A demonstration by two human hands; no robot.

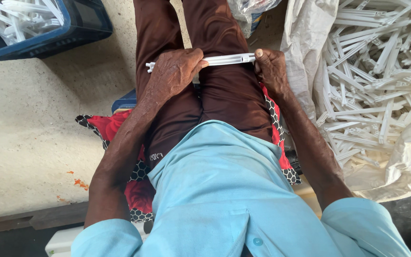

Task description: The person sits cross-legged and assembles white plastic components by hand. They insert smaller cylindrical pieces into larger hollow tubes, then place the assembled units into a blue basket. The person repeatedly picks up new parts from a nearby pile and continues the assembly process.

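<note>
Beside the white sack [305,43] of plastic strips, left hand [174,71] and right hand [271,69] close on a white strip [227,59], spanning both thighs.

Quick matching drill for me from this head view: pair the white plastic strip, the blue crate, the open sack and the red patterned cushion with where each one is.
Things:
1. white plastic strip
2. blue crate
3. open sack
4. red patterned cushion

Places:
A. under the seated person
B. upper left, on the concrete floor, with white pieces in it
C. across the thighs, between the left hand and right hand
D. on the right, full of white plastic pieces

Pairs: 1-C, 2-B, 3-D, 4-A
</note>
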